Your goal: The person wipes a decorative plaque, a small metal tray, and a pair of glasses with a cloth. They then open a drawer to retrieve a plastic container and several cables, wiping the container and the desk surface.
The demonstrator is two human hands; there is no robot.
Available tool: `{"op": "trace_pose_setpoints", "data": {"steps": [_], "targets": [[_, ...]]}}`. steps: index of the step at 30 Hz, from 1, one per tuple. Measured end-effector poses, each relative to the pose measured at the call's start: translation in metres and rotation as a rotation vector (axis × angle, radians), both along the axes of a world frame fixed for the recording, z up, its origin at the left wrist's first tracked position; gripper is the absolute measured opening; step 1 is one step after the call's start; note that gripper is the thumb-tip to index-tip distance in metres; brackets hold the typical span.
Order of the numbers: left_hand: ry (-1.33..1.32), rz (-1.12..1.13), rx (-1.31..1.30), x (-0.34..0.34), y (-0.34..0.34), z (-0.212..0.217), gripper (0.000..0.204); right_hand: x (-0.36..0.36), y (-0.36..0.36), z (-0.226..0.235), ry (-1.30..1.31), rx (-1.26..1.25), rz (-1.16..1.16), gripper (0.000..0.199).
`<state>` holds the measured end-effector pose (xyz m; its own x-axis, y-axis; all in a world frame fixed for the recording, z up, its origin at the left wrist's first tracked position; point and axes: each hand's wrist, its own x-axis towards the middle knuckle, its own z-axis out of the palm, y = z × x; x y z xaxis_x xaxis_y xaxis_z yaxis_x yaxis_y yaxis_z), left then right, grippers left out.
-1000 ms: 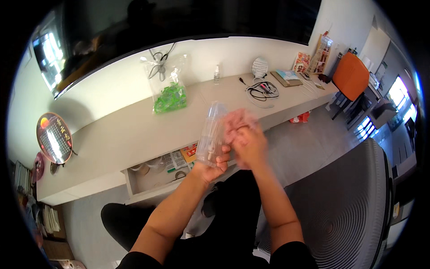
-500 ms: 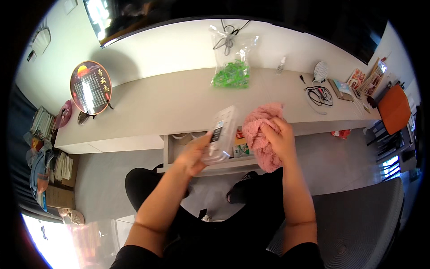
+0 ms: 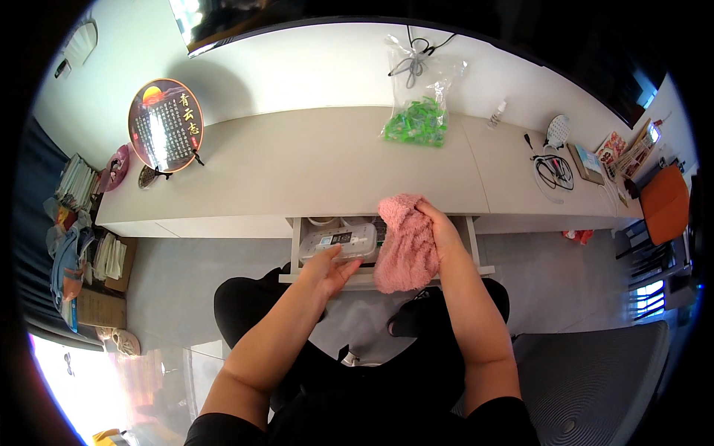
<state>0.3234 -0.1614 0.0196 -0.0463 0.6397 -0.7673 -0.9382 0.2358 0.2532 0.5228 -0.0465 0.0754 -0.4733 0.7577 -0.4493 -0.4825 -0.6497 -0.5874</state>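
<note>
A clear plastic box (image 3: 358,239) with a dark label on its lid lies level at the left side of the open drawer (image 3: 476,245). My left hand (image 3: 324,273) is at its near edge, thumb against the lid and fingers stretched along the front, lightly gripping it. My right hand (image 3: 443,236) is closed on a fluffy pink cloth (image 3: 405,253), which hangs bunched over the right part of the drawer and its front edge. The cloth hides much of what lies in there; round white items show behind the box.
On the long cabinet top (image 3: 297,160) stand a bag of green pieces (image 3: 416,123), a round decorative fan (image 3: 165,126), a small spray bottle (image 3: 497,114) and coiled cables (image 3: 554,172). A grey seat (image 3: 595,379) is at my right. Stacked papers and boxes (image 3: 100,327) line the left.
My left hand has lowered the plastic box from above the drawer into its left side, turning it flat. The pink cloth has moved down and left with my right hand. The view has shifted.
</note>
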Motion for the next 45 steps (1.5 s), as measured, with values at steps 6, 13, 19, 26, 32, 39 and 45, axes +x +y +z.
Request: {"op": "trace_pose_setpoints", "data": {"steps": [6,13,19,26,32,39,45], "targets": [[0.103,0.038,-0.149,0.007,0.028,-0.004,0.033,-0.02,-0.001,-0.021,-0.133,-0.014,0.071,0.026],[-0.107,0.115,-0.186,0.006,0.052,-0.021,0.036,-0.044,-0.003,-0.075,-0.16,-0.059,0.067,0.031],[-0.146,0.152,-0.183,-0.014,0.05,-0.051,0.036,-0.04,-0.01,-0.085,-0.092,-0.183,0.151,0.031],[-0.298,0.194,-0.062,-0.014,0.033,-0.021,0.045,-0.033,-0.013,-0.079,-0.062,-0.159,0.174,0.028],[0.091,-0.122,-0.019,0.022,0.025,0.048,0.062,-0.028,-0.026,-0.025,0.02,-0.041,-0.057,0.027],[0.527,-0.465,0.52,0.084,0.05,0.085,0.081,0.008,0.024,0.007,0.088,0.287,-0.545,0.035],[0.625,-0.386,0.778,0.134,0.139,0.072,0.083,0.075,0.105,-0.004,-0.155,0.3,-0.489,0.048]]}}
